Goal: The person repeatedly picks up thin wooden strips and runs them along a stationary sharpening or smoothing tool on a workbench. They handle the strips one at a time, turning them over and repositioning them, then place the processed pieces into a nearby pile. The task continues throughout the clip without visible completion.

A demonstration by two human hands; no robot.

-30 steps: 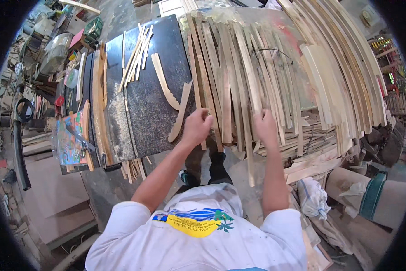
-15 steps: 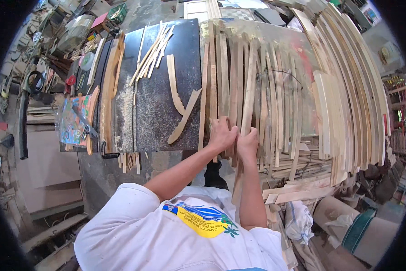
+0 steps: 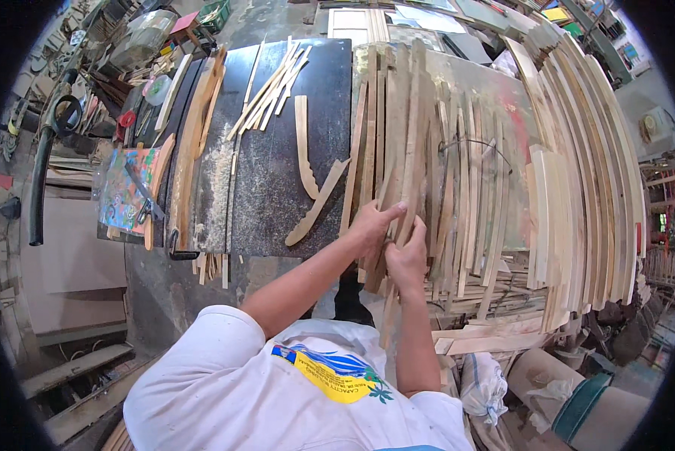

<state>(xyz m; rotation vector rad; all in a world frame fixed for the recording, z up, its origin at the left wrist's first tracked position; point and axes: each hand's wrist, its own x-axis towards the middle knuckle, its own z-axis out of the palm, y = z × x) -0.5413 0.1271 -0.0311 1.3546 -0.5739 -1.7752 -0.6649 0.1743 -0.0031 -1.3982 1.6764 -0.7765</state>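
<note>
Long wooden strips (image 3: 411, 143) rise from my two hands, tilted over the pale right half of the worktable. My left hand (image 3: 373, 227) is closed around them, its thumb lying across the front. A little lower and to the right, my right hand (image 3: 407, 263) grips the same strips, and their near ends reach down toward my shirt. Exactly how many I hold is hidden by overlap. More wooden strips (image 3: 469, 195) lie side by side just right of my hands. Left of them, two pieces with wavy edges, one upright (image 3: 303, 143) and one slanted (image 3: 318, 210), rest on the dark tabletop (image 3: 262, 195).
Thin pale sticks (image 3: 273, 90) lie loosely on the dark top's far side. Tall stacks of planks (image 3: 589, 173) line the right. A thin dark wire (image 3: 476, 144) arcs over the strips. A white sack (image 3: 484, 387) and a rolled bundle (image 3: 548, 376) sit at lower right.
My hands have brought the strips up off the others and closer together, with the left thumb now over their front. The whole view has shifted slightly.
</note>
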